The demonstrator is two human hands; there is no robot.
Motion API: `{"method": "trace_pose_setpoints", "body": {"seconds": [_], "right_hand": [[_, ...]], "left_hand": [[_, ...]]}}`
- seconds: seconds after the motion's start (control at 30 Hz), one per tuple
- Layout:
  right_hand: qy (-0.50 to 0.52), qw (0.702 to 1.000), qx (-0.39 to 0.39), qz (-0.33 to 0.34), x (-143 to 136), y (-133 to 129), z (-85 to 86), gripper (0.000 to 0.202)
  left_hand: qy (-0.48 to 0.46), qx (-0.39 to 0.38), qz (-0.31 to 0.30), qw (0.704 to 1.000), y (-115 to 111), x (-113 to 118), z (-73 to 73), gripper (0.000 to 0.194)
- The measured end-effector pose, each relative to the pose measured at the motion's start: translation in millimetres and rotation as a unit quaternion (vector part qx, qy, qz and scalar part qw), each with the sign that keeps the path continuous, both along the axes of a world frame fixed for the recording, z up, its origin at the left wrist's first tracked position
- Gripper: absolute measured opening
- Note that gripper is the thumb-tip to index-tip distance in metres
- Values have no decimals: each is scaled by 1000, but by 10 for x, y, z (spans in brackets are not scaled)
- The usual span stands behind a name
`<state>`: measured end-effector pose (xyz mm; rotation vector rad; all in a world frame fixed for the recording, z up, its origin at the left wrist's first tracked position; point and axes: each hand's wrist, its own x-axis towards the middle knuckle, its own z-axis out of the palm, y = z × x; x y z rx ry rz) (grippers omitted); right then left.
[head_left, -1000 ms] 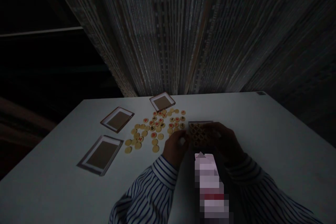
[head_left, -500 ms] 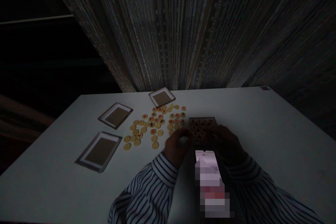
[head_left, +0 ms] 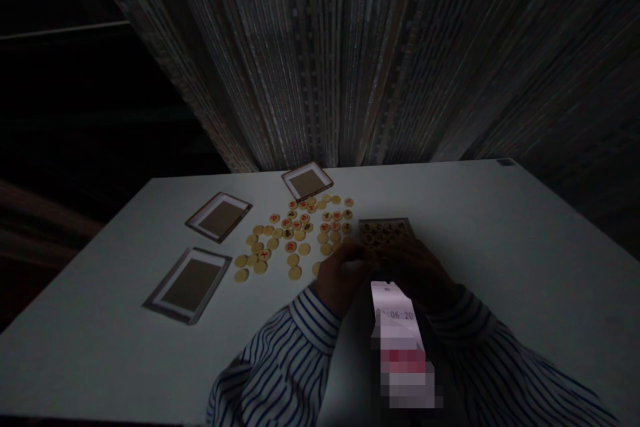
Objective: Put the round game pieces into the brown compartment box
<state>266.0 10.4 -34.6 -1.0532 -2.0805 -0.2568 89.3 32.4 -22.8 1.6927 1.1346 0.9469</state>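
A: How do the hands sit on the filled tray?

B: They meet over its near part; the left hand has its fingers bent towards the thumb; the right hand lies flatter, across some of the rows of discs; shadow hides the fingertips, so I cannot tell whether either one grips anything.

A: Why this arrangement, do you think?

B: The tray lies just beyond the lit phone, probably so both hands reach it easily; the loose discs spread to its left, perhaps to leave their markings readable; some show red or dark characters, others plain faces.

A: And the surface, the room?

B: A white table, dimly lit; three shallow frames rest on it, left of the tray; a striped curtain hangs behind; the left side of the room is nearly black.
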Motion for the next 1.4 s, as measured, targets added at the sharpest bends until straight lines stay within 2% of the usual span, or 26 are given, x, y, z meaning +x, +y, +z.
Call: {"method": "trace_pose_setpoints", "body": {"seconds": [0.27, 0.6, 0.8, 1.0, 1.4], "right_hand": [[11, 999, -22, 42, -5, -1, 14, 22], [34, 998, -51, 2, -13, -4, -20, 23], [33, 998, -50, 25, -19, 1, -46, 24], [12, 998, -61, 10, -28, -4, -34, 24], [-34, 999, -22, -10, -56, 2, 8, 14]], "left_hand": [[-33, 10, -8, 999, 8, 3, -75, 21], [-63, -23, -14, 998, 8, -25, -44, 17], [-98, -43, 11, 994, 47, -7, -101, 15], [-130, -92, 22, 987, 48, 21, -87, 17], [-93, -62, 13, 994, 44, 13, -130, 15]]}}
